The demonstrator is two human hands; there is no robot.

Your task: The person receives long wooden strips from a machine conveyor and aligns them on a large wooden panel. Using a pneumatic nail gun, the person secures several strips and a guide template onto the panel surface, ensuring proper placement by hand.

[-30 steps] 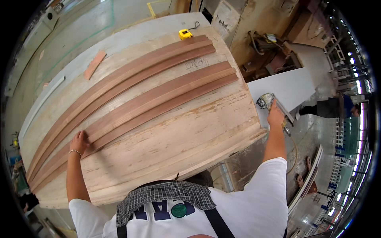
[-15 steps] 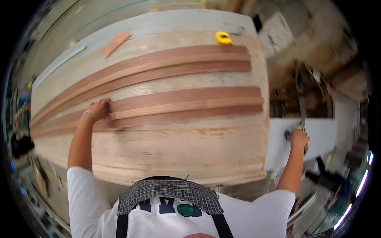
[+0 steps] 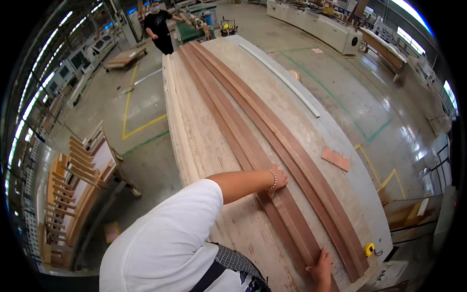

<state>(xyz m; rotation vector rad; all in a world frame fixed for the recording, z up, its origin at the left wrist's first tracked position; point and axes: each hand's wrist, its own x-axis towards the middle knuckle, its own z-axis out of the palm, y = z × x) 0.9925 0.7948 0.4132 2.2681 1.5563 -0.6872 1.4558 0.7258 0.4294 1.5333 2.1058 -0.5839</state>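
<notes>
Two long reddish-brown wooden strips with stepped profiles lie side by side along a pale wooden table (image 3: 199, 126). On the nearer strip (image 3: 245, 143), about midway along, my left hand (image 3: 278, 179) wears a beaded bracelet and curls its fingers over the strip's edges; part of the grip is hidden. Close to the same strip's near end rests my right hand (image 3: 321, 265), thumb and fingers spread apart over the wood. The farther strip (image 3: 318, 194) runs alongside, untouched by either hand. A yellow tape measure (image 3: 369, 249) sits beyond that strip's near end.
A flat pinkish piece (image 3: 335, 159) and a thin white strip (image 3: 282, 80) lie on the table's far side. At left stands a wheeled rack (image 3: 73, 194) of wooden parts. Another person (image 3: 158, 29) stands beyond the table's far end, and a low trolley (image 3: 126, 58) is behind.
My view has swung left along the table's length. My right hand has left the tool on the white side surface and now lies on the nearer strip. My left hand stays on that strip.
</notes>
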